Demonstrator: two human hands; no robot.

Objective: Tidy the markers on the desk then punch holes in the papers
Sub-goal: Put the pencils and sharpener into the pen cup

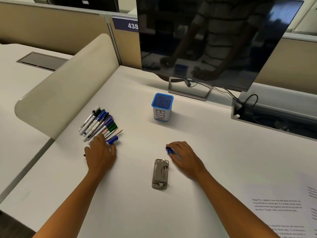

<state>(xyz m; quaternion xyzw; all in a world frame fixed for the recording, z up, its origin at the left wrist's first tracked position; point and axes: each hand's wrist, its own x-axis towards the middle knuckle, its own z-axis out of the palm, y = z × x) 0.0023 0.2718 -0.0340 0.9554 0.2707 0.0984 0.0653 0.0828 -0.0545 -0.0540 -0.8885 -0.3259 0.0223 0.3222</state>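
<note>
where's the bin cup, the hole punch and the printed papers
bin cup [162, 112]: head view, on the white label on its front wall.
hole punch [160, 174]: head view, on the middle of its grey body.
printed papers [281, 206]: head view, on the text block of the sheet at the right.

An open-plan office: beige cubicle partitions [51, 28], a numbered desk sign [126, 24], a monitor [214, 40]

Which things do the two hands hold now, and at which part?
The right hand grips a small blue object, perhaps a marker cap; only its end shows. The left hand rests on the marker pile, gripping nothing visible.
</note>
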